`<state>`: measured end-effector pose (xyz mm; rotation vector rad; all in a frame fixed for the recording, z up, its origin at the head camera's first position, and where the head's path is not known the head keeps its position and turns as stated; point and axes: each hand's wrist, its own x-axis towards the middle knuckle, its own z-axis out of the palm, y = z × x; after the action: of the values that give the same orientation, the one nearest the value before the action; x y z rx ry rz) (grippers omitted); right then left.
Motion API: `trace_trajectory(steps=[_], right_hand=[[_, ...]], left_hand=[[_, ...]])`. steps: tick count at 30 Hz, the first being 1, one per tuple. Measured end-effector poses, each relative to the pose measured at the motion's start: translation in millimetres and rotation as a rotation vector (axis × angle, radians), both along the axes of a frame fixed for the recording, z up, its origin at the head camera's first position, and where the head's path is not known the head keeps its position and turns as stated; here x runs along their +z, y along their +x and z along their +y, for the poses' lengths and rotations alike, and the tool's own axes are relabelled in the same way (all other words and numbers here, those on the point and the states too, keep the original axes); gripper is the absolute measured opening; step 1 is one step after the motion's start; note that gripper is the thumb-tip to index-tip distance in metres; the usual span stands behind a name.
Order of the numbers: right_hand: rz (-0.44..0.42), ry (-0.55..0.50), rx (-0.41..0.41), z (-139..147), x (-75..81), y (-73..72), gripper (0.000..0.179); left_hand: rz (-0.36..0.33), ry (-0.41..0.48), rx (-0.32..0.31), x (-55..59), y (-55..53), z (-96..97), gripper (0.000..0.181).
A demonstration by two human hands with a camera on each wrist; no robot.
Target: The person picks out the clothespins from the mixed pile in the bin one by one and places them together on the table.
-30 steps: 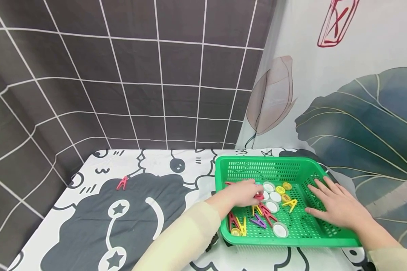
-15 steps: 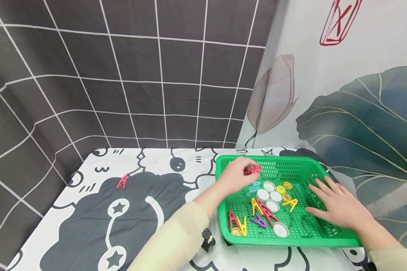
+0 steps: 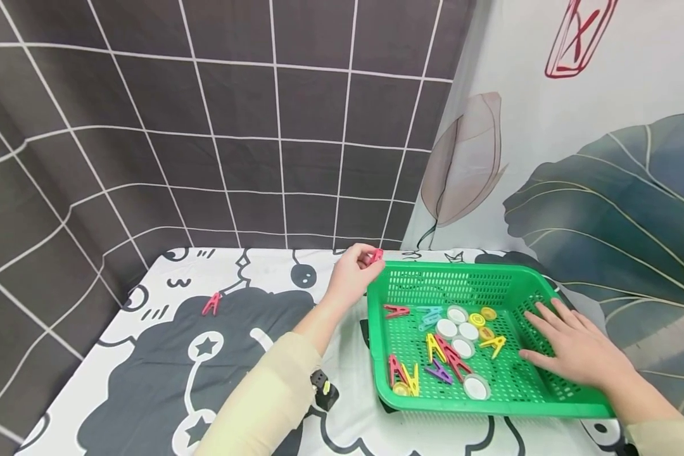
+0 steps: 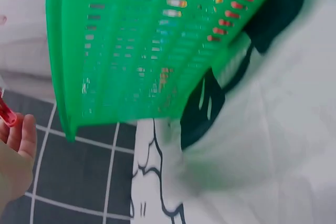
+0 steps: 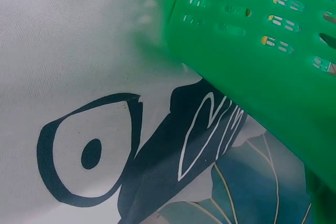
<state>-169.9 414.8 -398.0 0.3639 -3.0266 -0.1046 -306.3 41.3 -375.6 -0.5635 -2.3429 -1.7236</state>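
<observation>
My left hand [image 3: 350, 275] pinches a red clothespin [image 3: 377, 255] just outside the basket's back left corner; the left wrist view shows the clothespin [image 4: 7, 114] at its left edge. The green plastic basket [image 3: 479, 408] holds red, yellow, blue and purple clothespins, such as a purple one [image 3: 439, 372] and a blue one [image 3: 430, 316]. White round lids [image 3: 476, 387] and small yellow discs [image 3: 476, 320] lie among them. My right hand [image 3: 572, 348] rests with spread fingers against the basket's right side. Another red clothespin [image 3: 211, 304] lies on the cloth, left of the basket.
A white cloth [image 3: 422, 434] with grey and black cartoon prints covers the table. Behind it hangs a dark grid-patterned curtain [image 3: 313, 164], with a leaf-print curtain [image 3: 604, 209] at the right. A small black device [image 3: 323, 389] sits by my left wrist.
My left hand has lifted a red clothespin out of the basket and carried it up and left over the rim. My right hand has stayed at the basket's right side.
</observation>
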Motion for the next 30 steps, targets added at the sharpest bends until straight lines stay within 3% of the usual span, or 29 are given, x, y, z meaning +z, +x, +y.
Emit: trace_trajectory(steps=[7, 15, 23, 30], right_hand=[[-0.001, 0.001, -0.007, 1.1, -1.5, 0.5, 0.083], [0.004, 0.003, -0.009, 2.2, -2.7, -0.3, 0.083], [0.008, 0.003, -0.006, 1.3, -2.2, -0.3, 0.083], [0.019, 0.005, 0.001, 0.7, -2.2, -0.1, 0.083]], left_hand=[[0.0, -0.059, 0.124, -10.1, -11.5, -27.7, 0.024], [0.005, -0.178, 0.292, -34.3, -29.5, -85.1, 0.025], [-0.136, -0.273, 0.459, -54.8, -35.6, -143.0, 0.031], [-0.216, -0.46, 0.505, -66.3, -30.1, -179.0, 0.036]])
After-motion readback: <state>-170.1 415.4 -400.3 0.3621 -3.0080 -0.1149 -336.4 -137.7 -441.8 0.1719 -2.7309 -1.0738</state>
